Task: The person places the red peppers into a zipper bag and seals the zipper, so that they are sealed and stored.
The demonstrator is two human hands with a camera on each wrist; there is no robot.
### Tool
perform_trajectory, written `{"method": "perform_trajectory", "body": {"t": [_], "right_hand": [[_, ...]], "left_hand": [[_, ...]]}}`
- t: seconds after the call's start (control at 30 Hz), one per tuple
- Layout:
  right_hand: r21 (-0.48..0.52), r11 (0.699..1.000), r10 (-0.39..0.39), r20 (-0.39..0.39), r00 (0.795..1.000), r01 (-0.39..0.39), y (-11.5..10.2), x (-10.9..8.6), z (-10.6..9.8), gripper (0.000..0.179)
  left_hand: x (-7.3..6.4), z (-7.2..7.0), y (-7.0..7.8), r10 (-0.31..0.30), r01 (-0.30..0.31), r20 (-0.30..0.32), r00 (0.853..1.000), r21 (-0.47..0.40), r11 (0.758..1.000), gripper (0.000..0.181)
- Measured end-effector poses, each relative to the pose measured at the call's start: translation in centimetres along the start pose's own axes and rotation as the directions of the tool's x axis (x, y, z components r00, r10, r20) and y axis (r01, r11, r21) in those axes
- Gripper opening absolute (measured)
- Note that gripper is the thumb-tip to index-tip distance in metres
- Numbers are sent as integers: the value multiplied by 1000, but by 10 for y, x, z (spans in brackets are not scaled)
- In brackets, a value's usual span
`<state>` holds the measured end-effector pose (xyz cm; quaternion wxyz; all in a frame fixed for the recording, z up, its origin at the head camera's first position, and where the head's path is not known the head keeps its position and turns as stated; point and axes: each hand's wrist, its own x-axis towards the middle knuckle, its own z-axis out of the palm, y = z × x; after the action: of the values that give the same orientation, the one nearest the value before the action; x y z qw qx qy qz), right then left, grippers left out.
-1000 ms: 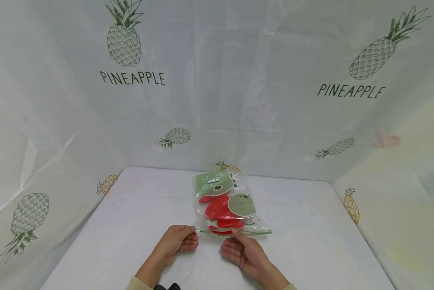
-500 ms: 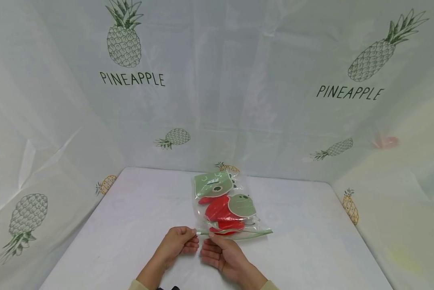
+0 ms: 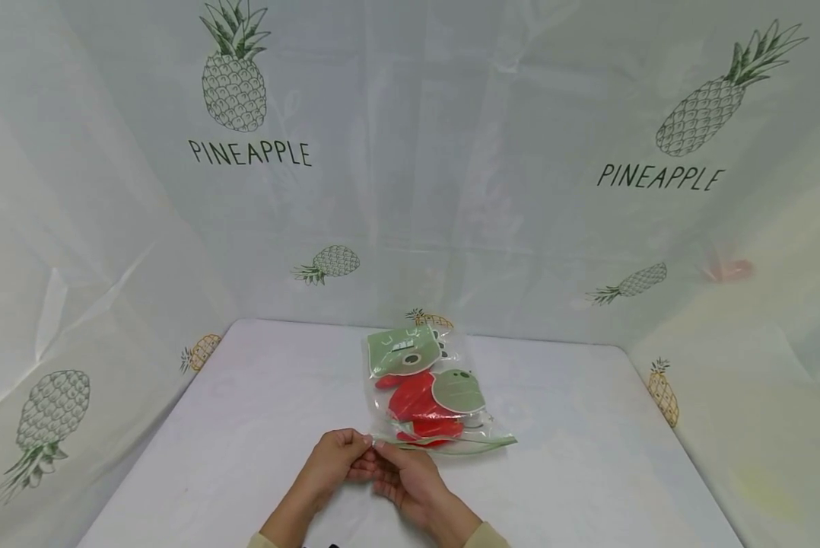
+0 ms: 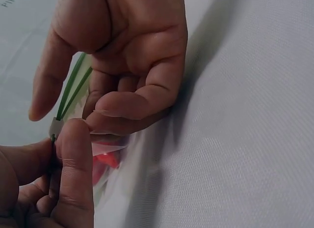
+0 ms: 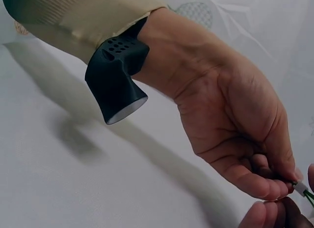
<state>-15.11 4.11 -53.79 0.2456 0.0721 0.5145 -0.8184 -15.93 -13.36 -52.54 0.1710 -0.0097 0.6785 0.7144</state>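
Observation:
A clear zip bag with green animal prints lies flat, its green-edged mouth toward me. Red, pepper-like pieces show through it. My left hand pinches the left end of the zip strip between thumb and forefinger. Close beside it is my right hand, palm toward the left hand. In the left wrist view, the right thumb stands apart from its bent fingers, with the zip strip in the gap. A pale slider sits just above the left fingertips; beyond it the two green strips spread apart.
The bag lies on a white table, near its middle. Pineapple-print sheeting rises behind and at both sides. A black wrist camera is strapped at the left sleeve.
My right hand has slid left along the bag's mouth, from near the middle to beside the left hand. The left hand keeps its pinch at the corner, and the bag has hardly moved.

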Motion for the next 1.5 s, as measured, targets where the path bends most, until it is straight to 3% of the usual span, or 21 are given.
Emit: {"method": "perform_trajectory", "body": {"t": [0.23,0.77,1.13,1.37,1.5], "right_hand": [[12,999,-35,-38,999,35,1,3,0,23],[23,1000,-17,-116,993,20,-4,1,1,15],[55,998,-30,-112,993,37,-5,0,-5,13],[95,996,11,-89,996,-3,-11,0,-8,19],[113,994,16,-85,996,-6,-13,0,-10,22]], "left_hand": [[-1,2,0,8,-8,8,1000,32,999,25],[2,6,1,35,-36,12,999,46,998,22],[3,4,-4,40,-38,-84,996,22,999,25],[3,5,-3,25,-26,-45,999,-30,999,27],[3,5,-2,31,-33,-55,998,-45,998,24]]}}
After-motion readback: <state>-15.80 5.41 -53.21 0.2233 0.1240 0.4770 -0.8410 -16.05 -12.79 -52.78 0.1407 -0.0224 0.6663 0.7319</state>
